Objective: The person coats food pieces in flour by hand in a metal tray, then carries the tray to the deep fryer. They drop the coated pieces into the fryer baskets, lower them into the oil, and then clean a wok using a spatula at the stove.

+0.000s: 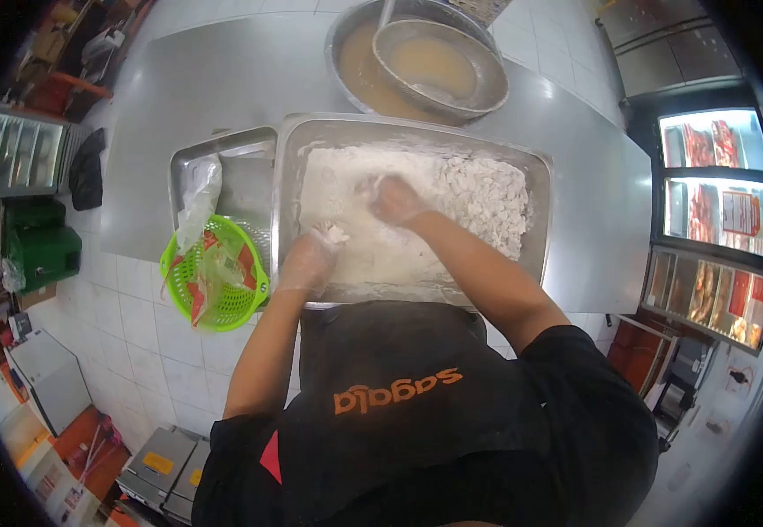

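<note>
A deep steel tray (546, 220) in front of me holds loose white flour (372, 255), with many flour-coated pieces (482, 198) heaped along its right side. Clear plastic gloves cover both hands. At the tray's left side, my left hand (309, 263) is closed around a flour-coated piece (333, 233), whose kind I cannot make out. My right hand (396, 202) is down in the middle of the flour, fingers curled and dusted white. Flour and some blur hide what its fingers hold, if anything.
Left of the tray sit a smaller steel pan (177, 167), a clear plastic bag (199, 202) and a green basket (258, 303) holding plastic packaging. Behind, a large bowl (343, 66) of cloudy liquid holds a strainer-like bowl (495, 83). The steel table (592, 202) supports everything.
</note>
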The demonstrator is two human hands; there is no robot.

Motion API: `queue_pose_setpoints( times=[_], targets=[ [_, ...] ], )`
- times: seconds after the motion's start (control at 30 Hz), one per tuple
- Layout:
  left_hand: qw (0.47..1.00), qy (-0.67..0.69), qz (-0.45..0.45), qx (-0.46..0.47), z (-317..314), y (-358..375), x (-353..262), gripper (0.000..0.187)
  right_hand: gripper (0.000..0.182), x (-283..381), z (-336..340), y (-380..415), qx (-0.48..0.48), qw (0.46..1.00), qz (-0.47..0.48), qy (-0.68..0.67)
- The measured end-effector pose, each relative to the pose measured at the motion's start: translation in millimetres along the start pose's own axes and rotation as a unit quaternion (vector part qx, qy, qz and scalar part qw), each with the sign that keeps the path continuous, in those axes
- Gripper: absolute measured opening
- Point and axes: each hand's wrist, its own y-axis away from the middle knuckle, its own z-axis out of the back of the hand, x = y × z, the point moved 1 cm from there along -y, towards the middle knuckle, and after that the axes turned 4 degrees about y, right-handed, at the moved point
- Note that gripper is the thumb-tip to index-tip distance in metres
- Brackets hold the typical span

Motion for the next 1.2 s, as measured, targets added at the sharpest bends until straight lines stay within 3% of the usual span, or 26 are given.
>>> queue_pose_setpoints(
  times=[0.1, 0.13, 0.27, 0.37, 0.43, 0.5, 0.6, 0.67, 0.7, 0.77, 0.8, 0.9, 1.07, 1.13, 1.2],
  targets=[
    [0.999, 0.011, -0.035, -0.025, 4.3, -5.8, 0.2, 0.038, 0.027, -4.9, 16.1, -24.9, -0.057, 0.989, 0.035, 0.128],
    [0.999, 0.019, -0.038, -0.03, 4.3, -8.9, 0.2, 0.04, 0.025, -4.3, 9.9, -35.4, 0.058, 0.979, -0.012, 0.194],
    [0.994, 0.087, -0.054, -0.027, -6.8, -21.6, 14.1, 0.043, 0.024, -7.0, 0.1, -64.6, 0.101, 0.983, 0.001, 0.152],
    [0.959, 0.278, -0.032, 0.039, -15.6, -23.0, 31.2, 0.025, 0.025, 28.0, 5.4, -82.4, 0.105, 0.986, 0.002, 0.132],
    [0.912, 0.409, 0.02, 0.037, -45.2, -49.3, 67.5, 0.027, 0.026, 54.9, 19.8, -81.7, 0.152, 0.972, -0.019, 0.179],
    [0.832, 0.546, 0.087, 0.05, -45.1, -48.5, 67.7, 0.03, 0.021, 50.2, 15.8, -87.7, 0.149, 0.981, -0.018, 0.126],
    [0.665, 0.723, 0.167, 0.083, -2.4, -13.9, 9.4, 0.037, 0.028, 19.7, 20.7, -86.5, 0.136, 0.991, 0.004, 0.004],
    [0.573, 0.797, 0.165, 0.096, 8.3, 0.3, -7.3, 0.041, 0.037, 56.4, 73.7, -52.7, 0.156, 0.96, -0.151, -0.178],
    [0.554, 0.811, 0.162, 0.097, 6.7, 1.8, -9.2, 0.043, 0.041, 73.6, 91.7, -30.2, 0.161, 0.923, -0.228, -0.266],
    [0.516, 0.836, 0.155, 0.103, 5.0, 2.1, -11.7, 0.047, 0.044, 66.8, 78.0, 3.0, 0.162, 0.923, -0.138, -0.32],
    [0.508, 0.841, 0.149, 0.111, 1.8, 1.1, -12.3, 0.048, 0.046, 64.4, 72.9, 16.6, 0.162, 0.919, -0.092, -0.346],
    [0.493, 0.85, 0.142, 0.122, -13.8, 0.2, -9.4, 0.05, 0.042, 71.6, 71.2, 46.0, 0.074, 0.985, 0.02, -0.153],
    [0.52, 0.828, 0.129, 0.167, -30.4, 2.1, -16.5, 0.049, 0.048, 51.4, 79.7, 71.5, 0.093, 0.957, -0.104, -0.253],
    [0.617, 0.757, 0.176, 0.124, -33.6, -2.1, -19.0, 0.048, 0.048, 52.3, 104.6, 78.5, 0.125, 0.93, -0.167, -0.302],
    [0.679, 0.705, 0.185, 0.087, -41.8, 0.0, -20.0, 0.048, 0.048, 36.0, 100.9, 81.3, 0.132, 0.948, -0.126, -0.263]
  ],
)
